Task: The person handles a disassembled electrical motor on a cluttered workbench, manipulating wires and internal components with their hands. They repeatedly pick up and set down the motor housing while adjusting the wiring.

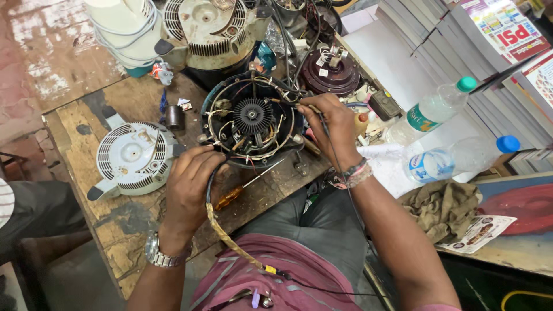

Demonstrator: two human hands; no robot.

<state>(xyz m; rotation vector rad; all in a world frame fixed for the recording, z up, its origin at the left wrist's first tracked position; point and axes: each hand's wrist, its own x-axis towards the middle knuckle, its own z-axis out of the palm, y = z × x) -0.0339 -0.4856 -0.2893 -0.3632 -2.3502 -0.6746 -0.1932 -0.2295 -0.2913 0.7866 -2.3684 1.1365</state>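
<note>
An open round black motor housing (252, 120) with a small black fan wheel, wires and windings sits on the worn wooden bench (124, 222). My left hand (193, 184) grips its near rim and a wrapped cable (226, 233) that runs down toward my lap. My right hand (329, 124) rests on the housing's right rim, holding a thin probe-like tool with a black lead. An orange-handled screwdriver (233, 194) lies on the bench just under the housing, between my hands.
A white vented round cover (131, 155) lies at left, another appliance body (207, 29) behind. A dark motor part (331, 72), small loose parts, two plastic water bottles (438, 106), stacked books (438, 40) and a brown rag (443, 207) fill the right. Another person's leg shows at far left.
</note>
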